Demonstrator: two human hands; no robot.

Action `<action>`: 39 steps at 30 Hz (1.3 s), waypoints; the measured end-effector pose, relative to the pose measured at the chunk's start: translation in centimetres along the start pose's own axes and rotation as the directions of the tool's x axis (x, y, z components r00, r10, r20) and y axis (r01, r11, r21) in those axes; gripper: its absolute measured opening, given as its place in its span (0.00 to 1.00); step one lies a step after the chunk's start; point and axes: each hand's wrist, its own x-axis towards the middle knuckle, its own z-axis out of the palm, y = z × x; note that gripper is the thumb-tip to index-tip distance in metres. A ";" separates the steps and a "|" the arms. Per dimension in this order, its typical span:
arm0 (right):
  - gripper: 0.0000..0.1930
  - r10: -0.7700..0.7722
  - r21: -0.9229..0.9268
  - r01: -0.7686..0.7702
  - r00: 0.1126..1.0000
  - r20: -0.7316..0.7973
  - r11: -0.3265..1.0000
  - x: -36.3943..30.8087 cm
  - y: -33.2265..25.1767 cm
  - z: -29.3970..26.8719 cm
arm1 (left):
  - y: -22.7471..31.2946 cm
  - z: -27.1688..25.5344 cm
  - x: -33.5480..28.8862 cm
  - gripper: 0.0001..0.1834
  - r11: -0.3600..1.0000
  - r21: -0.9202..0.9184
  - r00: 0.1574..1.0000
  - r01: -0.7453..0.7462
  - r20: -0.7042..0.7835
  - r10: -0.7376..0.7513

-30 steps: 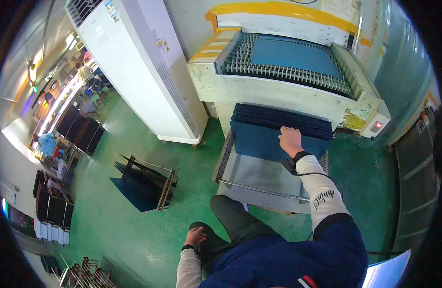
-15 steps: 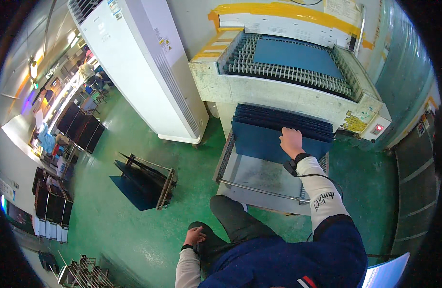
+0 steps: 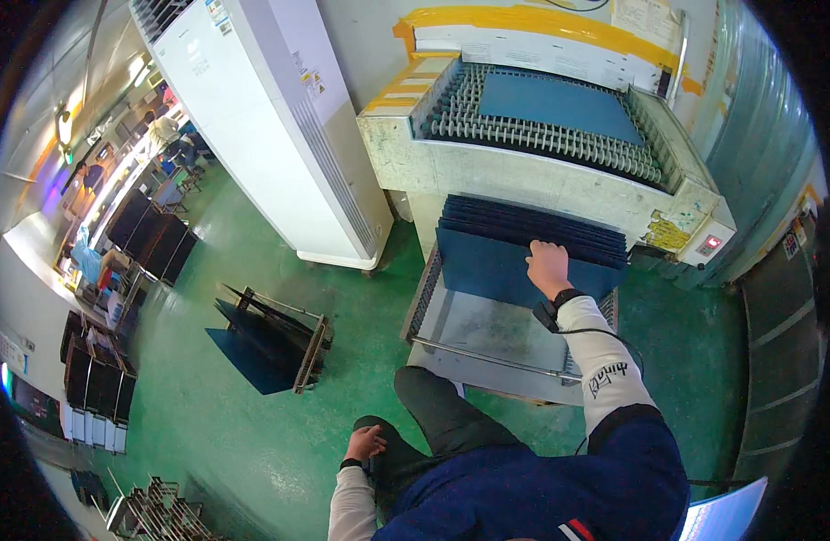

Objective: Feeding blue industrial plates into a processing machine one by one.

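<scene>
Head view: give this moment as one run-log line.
Right hand: at top edge of front dark-blue panel | Panels: standing in rack | Left hand: by left knee | Rollers: blue sheet on top

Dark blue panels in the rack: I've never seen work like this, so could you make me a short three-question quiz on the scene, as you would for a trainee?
1. Which hand is at the top edge of the front dark blue panel in the rack?
2. True or false: the left hand grips the rack's metal bar.
3. Pick one. The floor-standing air conditioner left of the roller machine is mainly:
A. green
B. white
C. red

Key
1. The right hand.
2. False; it is by the person's left leg, away from the rack.
3. B, white.
</scene>
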 end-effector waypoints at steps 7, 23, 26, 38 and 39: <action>0.09 0.006 0.009 -0.006 1.000 -0.001 1.000 -0.1 -0.2 -0.1 | -0.4 -0.3 0.1 0.19 0.999 0.015 1.000 -0.029 -0.007 0.029; 0.09 0.011 -0.032 -0.010 1.000 0.016 0.999 -0.1 -0.1 -0.1 | -0.5 -0.3 0.5 0.20 1.000 0.012 1.000 -0.014 -0.004 0.014; 0.09 0.007 -0.007 -0.007 1.000 -0.009 1.000 -0.1 -0.2 0.0 | -0.4 -0.3 0.3 0.19 1.000 0.013 1.000 -0.018 -0.005 0.018; 0.10 0.017 -0.019 -0.017 1.000 0.001 1.000 -0.1 -0.2 0.3 | -0.5 -0.4 0.3 0.19 1.000 0.019 1.000 -0.022 -0.013 0.022; 0.10 0.019 -0.022 -0.019 1.000 -0.003 1.000 -0.2 0.0 0.3 | -0.4 -0.3 0.3 0.19 0.999 0.024 1.000 -0.026 -0.016 0.027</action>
